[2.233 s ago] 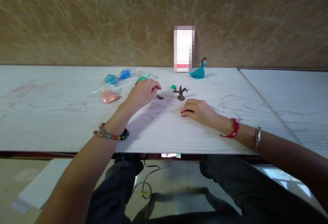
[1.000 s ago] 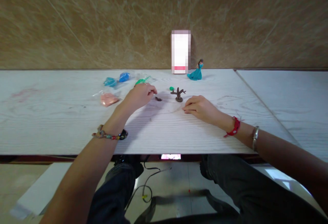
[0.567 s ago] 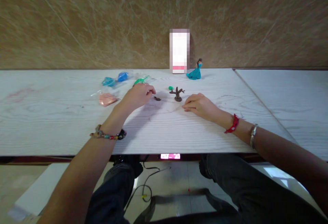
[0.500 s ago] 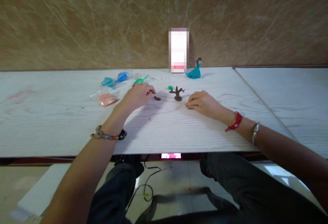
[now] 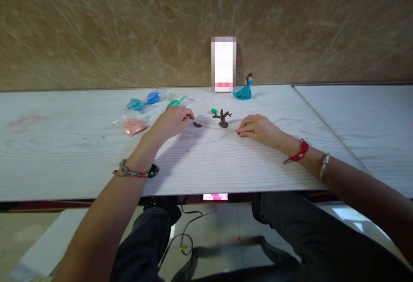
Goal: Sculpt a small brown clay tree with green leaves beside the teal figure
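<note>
A small brown clay tree [image 5: 223,119] with bare branches stands upright on a round base between my hands. To its right, my right hand [image 5: 258,128] pinches a tiny dark brown bit of clay [image 5: 238,133] at the fingertips, just above or on the tabletop. On the other side rests my left hand [image 5: 176,120], fingers curled; whether anything is inside them is hidden. Close by its fingertips lies a short brown clay piece [image 5: 197,124]. Behind the tree sits a small green clay lump [image 5: 214,111].
Bags of light blue clay [image 5: 135,104], blue clay [image 5: 153,97], green clay [image 5: 176,101] and peach clay [image 5: 134,127] lie on the left. A phone [image 5: 223,65], its screen blurred, leans on the wall, beside a teal-dressed figurine [image 5: 244,90]. The white tabletop [image 5: 206,166] ends near my lap.
My right hand has shifted slightly right, away from the tree, and the brown bit now shows at its fingertips. My left hand stays in nearly the same place.
</note>
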A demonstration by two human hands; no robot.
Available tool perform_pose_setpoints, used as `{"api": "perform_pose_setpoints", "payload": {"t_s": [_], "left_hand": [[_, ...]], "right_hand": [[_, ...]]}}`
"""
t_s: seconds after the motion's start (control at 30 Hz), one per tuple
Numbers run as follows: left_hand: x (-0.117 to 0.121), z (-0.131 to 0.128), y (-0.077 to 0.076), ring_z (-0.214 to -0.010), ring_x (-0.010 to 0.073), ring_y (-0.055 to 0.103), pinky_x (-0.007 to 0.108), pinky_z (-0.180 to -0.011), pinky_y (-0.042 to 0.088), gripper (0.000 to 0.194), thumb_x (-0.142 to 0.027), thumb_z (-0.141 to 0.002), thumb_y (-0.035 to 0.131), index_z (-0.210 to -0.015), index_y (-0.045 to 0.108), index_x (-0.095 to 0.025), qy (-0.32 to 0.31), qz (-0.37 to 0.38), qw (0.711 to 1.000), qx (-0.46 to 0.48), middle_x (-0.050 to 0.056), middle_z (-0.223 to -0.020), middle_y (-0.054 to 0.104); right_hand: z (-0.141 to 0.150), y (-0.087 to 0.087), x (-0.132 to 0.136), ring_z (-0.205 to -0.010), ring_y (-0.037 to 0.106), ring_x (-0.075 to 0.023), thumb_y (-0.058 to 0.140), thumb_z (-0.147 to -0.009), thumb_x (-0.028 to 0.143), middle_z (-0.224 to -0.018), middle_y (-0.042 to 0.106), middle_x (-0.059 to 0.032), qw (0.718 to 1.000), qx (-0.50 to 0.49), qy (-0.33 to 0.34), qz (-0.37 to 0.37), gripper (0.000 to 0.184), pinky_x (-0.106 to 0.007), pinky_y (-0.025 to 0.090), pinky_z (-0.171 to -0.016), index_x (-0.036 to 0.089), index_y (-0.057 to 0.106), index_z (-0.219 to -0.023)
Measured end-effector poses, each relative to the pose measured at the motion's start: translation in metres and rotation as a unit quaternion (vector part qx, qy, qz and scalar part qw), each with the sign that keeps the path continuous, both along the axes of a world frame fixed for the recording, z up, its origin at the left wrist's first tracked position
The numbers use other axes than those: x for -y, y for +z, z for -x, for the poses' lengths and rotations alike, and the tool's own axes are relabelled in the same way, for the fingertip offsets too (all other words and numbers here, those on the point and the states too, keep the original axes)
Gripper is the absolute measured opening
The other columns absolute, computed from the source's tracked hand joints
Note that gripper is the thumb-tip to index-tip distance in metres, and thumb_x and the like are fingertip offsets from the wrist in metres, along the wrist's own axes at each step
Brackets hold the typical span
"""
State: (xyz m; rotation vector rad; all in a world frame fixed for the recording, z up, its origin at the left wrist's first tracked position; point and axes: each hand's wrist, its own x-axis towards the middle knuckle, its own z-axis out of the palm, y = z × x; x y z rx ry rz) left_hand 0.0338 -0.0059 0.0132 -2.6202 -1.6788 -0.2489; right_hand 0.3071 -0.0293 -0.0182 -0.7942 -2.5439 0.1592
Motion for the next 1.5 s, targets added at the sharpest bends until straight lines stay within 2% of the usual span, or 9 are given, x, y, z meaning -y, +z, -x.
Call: {"api": "perform_pose_setpoints", "payload": {"t_s": [0.07,0.2,0.3,0.43,0.53,0.87,1.0,1.37,1.5], "left_hand": [[-0.0002,0.0003,0.0003,-0.084,0.018,0.057,0.028,-0.077,0.042,0.034,-0.017,-0.074,0.035,-0.085,0.067,-0.017,0.002,0.004,1.0,0.001,0.005,-0.087,0.066],[-0.0009,0.0005,0.0001,-0.083,0.0185,0.056,0.028,-0.078,0.042,0.034,-0.017,-0.073,0.035,-0.084,0.067,-0.017,-0.004,-0.001,1.0,-0.002,0.005,-0.085,0.066],[-0.0014,0.0005,-0.0008,-0.08,0.0191,0.056,0.029,-0.077,0.042,0.033,-0.017,-0.072,0.036,-0.083,0.067,-0.017,-0.006,-0.002,1.0,0.006,0.005,-0.083,0.066],[-0.002,0.0003,-0.0024,-0.079,0.0183,0.056,0.029,-0.078,0.042,0.032,-0.017,-0.072,0.036,-0.081,0.067,-0.018,-0.013,-0.004,1.0,0.009,0.004,-0.081,0.067],[-0.0022,-0.0001,-0.0031,-0.079,0.019,0.056,0.03,-0.078,0.042,0.032,-0.016,-0.072,0.036,-0.08,0.067,-0.017,-0.02,-0.001,1.0,0.016,0.005,-0.081,0.067],[-0.0033,0.0013,-0.0053,-0.077,0.0187,0.056,0.03,-0.075,0.041,0.032,-0.017,-0.072,0.036,-0.079,0.067,-0.017,-0.022,0.0,1.0,0.018,0.005,-0.08,0.066],[-0.0036,0.0015,-0.0052,-0.078,0.0178,0.055,0.028,-0.075,0.041,0.031,-0.017,-0.072,0.037,-0.08,0.067,-0.019,-0.017,0.003,1.0,0.024,0.004,-0.082,0.067],[-0.0019,-0.002,-0.004,-0.079,0.0202,0.057,0.032,-0.077,0.041,0.032,-0.017,-0.072,0.037,-0.079,0.067,-0.016,-0.015,0.008,1.0,0.025,0.006,-0.081,0.067],[-0.0017,-0.0027,-0.0037,-0.079,0.0199,0.057,0.032,-0.076,0.042,0.031,-0.017,-0.073,0.037,-0.079,0.067,-0.016,-0.022,0.004,1.0,0.021,0.007,-0.081,0.067]], "right_hand": [[-0.0024,0.0006,-0.0008,-0.077,0.059,-0.0149,0.056,-0.079,0.024,-0.082,0.067,-0.0054,0.999,0.007,0.031,0.014,0.016,-0.029,0.046,-0.072,0.019,0.071,-0.082],[-0.0054,0.0021,-0.0016,-0.075,0.059,-0.0156,0.055,-0.08,0.023,-0.08,0.067,-0.0064,1.0,-0.005,-0.006,0.004,0.017,-0.03,0.046,-0.071,0.018,0.071,-0.081],[-0.0056,0.0028,-0.0013,-0.079,0.059,-0.0152,0.056,-0.079,0.024,-0.085,0.067,-0.0053,0.999,0.014,0.031,0.025,0.016,-0.029,0.045,-0.073,0.019,0.071,-0.086],[-0.0045,0.0027,-0.0014,-0.078,0.058,-0.0154,0.055,-0.08,0.024,-0.083,0.067,-0.0056,1.0,0.011,0.008,0.013,0.017,-0.03,0.044,-0.072,0.019,0.071,-0.081],[-0.0039,0.0025,-0.0016,-0.08,0.058,-0.0154,0.056,-0.08,0.026,-0.086,0.067,-0.0059,0.999,0.019,0.043,0.021,0.017,-0.03,0.043,-0.074,0.019,0.07,-0.084],[-0.0015,0.0028,-0.0009,-0.078,0.058,-0.0151,0.056,-0.08,0.026,-0.083,0.067,-0.0052,1.0,0.024,0.014,-0.008,0.016,-0.029,0.04,-0.07,0.018,0.07,-0.08],[-0.0008,0.0042,-0.0002,-0.082,0.058,-0.0152,0.056,-0.08,0.026,-0.086,0.068,-0.0046,0.998,0.034,0.051,0.003,0.015,-0.03,0.039,-0.073,0.02,0.07,-0.084],[-0.0047,0.0037,-0.0022,-0.08,0.057,-0.0159,0.055,-0.081,0.028,-0.083,0.068,-0.005,1.0,0.021,0.014,-0.002,0.018,-0.031,0.037,-0.072,0.019,0.07,-0.081],[-0.001,0.0054,0.0007,-0.084,0.058,-0.016,0.056,-0.08,0.029,-0.087,0.068,-0.005,0.998,0.029,0.059,0.004,0.017,-0.031,0.037,-0.074,0.019,0.069,-0.084]]}}
